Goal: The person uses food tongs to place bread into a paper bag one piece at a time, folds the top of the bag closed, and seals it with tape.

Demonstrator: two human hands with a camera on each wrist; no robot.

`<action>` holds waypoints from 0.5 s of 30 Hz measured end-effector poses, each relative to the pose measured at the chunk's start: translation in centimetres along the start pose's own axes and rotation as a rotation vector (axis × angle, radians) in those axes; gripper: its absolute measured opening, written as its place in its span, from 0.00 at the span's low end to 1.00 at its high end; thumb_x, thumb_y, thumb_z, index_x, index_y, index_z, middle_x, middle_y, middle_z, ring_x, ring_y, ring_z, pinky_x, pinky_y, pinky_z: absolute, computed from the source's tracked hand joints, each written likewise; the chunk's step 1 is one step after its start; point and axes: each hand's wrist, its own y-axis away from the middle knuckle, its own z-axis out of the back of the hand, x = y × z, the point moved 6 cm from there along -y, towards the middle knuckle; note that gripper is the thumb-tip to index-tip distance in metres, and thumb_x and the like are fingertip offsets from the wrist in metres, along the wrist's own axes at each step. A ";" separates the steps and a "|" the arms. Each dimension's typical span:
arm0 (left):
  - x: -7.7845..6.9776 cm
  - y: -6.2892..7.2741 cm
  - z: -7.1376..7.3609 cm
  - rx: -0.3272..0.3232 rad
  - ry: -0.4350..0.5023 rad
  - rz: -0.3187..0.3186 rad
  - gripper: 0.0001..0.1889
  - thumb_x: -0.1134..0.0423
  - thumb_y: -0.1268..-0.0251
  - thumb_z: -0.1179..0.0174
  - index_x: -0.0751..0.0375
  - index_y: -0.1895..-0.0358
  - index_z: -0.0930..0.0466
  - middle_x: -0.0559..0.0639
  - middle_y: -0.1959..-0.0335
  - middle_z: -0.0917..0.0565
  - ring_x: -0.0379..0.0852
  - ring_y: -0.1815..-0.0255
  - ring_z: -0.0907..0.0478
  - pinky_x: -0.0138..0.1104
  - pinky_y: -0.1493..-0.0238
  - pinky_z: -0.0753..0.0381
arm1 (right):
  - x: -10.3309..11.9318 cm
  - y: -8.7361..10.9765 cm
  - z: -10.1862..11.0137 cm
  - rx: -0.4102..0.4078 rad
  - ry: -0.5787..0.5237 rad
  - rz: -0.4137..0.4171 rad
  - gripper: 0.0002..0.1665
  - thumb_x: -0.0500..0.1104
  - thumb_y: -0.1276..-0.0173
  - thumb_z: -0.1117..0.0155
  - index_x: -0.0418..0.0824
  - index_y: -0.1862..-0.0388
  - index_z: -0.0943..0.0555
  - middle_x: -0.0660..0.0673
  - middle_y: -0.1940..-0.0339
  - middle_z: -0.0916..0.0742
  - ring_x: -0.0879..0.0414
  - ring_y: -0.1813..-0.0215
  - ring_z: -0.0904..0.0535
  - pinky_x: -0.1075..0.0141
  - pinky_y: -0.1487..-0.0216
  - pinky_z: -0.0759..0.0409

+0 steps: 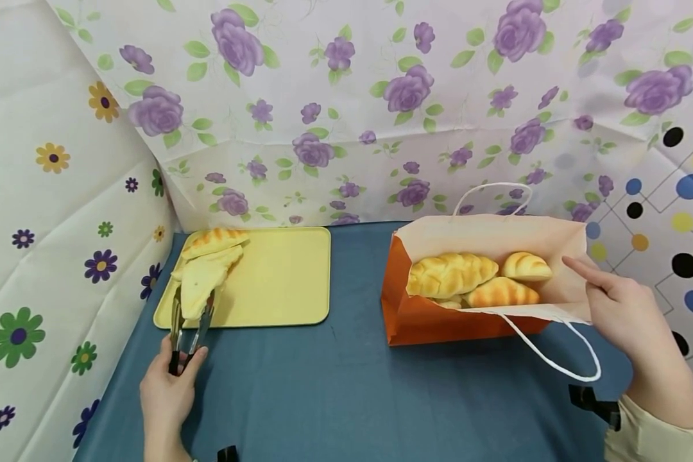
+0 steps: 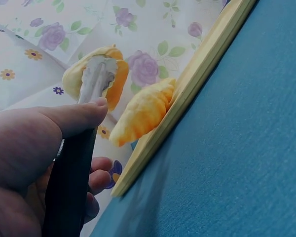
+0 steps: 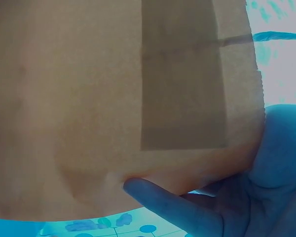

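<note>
My left hand (image 1: 167, 391) grips a pair of metal tongs with black handles (image 1: 176, 362) at the left of the table. Between the tongs' tips is a piece of bread (image 1: 205, 285), its pale flat side showing in the head view. Another bread roll (image 2: 145, 113), golden and ridged, lies on the yellow tray (image 1: 283, 276) just behind it. My right hand (image 1: 626, 314) holds the right rim of an orange paper bag (image 1: 450, 327), one finger on the inner side. In the right wrist view a finger (image 3: 158, 197) presses the brown paper, with the other fingers partly hidden.
Inside the open bag lie several breads, among them a braided loaf (image 1: 453, 273), a small roll (image 1: 525, 266) and a striped roll (image 1: 502, 292). A white handle (image 1: 554, 359) droops over the bag's front; another stands behind. Blue cloth (image 1: 323, 398) covers the table; patterned sheets surround it.
</note>
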 end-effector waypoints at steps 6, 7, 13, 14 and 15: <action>-0.1 0.1 -0.1 0.000 -0.019 -0.022 0.20 0.55 0.26 0.28 0.64 0.45 0.23 0.56 0.66 0.25 0.53 0.67 0.30 0.44 0.60 0.36 | 0.2 0.1 0.1 -0.014 0.008 0.017 0.33 0.46 0.13 0.68 0.43 0.17 0.31 0.20 0.24 0.31 0.40 0.67 0.24 0.57 0.76 0.35; -0.1 0.1 -0.1 0.003 -0.018 -0.027 0.20 0.55 0.26 0.28 0.64 0.44 0.23 0.56 0.66 0.25 0.53 0.67 0.30 0.44 0.60 0.36 | 0.2 0.1 0.2 -0.015 0.009 0.018 0.33 0.46 0.13 0.68 0.43 0.17 0.31 0.20 0.25 0.31 0.40 0.69 0.25 0.57 0.76 0.35; -0.2 0.0 -0.4 0.016 -0.026 -0.051 0.25 0.53 0.26 0.28 0.64 0.36 0.22 0.55 0.64 0.23 0.51 0.67 0.30 0.42 0.60 0.35 | 0.2 0.2 0.2 -0.012 0.007 0.012 0.33 0.47 0.12 0.68 0.43 0.16 0.32 0.19 0.25 0.32 0.46 0.76 0.32 0.57 0.76 0.35; -0.3 0.0 -0.4 0.018 -0.025 -0.053 0.25 0.53 0.26 0.28 0.64 0.36 0.22 0.55 0.64 0.23 0.50 0.67 0.30 0.42 0.61 0.35 | 0.2 0.2 0.2 -0.012 0.006 0.012 0.33 0.47 0.12 0.68 0.44 0.16 0.32 0.19 0.24 0.32 0.46 0.76 0.32 0.57 0.76 0.35; -0.3 0.0 -0.4 0.020 -0.025 -0.050 0.25 0.53 0.26 0.28 0.64 0.36 0.22 0.55 0.63 0.23 0.50 0.66 0.30 0.42 0.60 0.35 | 0.1 0.2 0.2 -0.012 0.006 0.012 0.33 0.47 0.12 0.68 0.44 0.16 0.32 0.19 0.25 0.32 0.46 0.75 0.31 0.57 0.76 0.35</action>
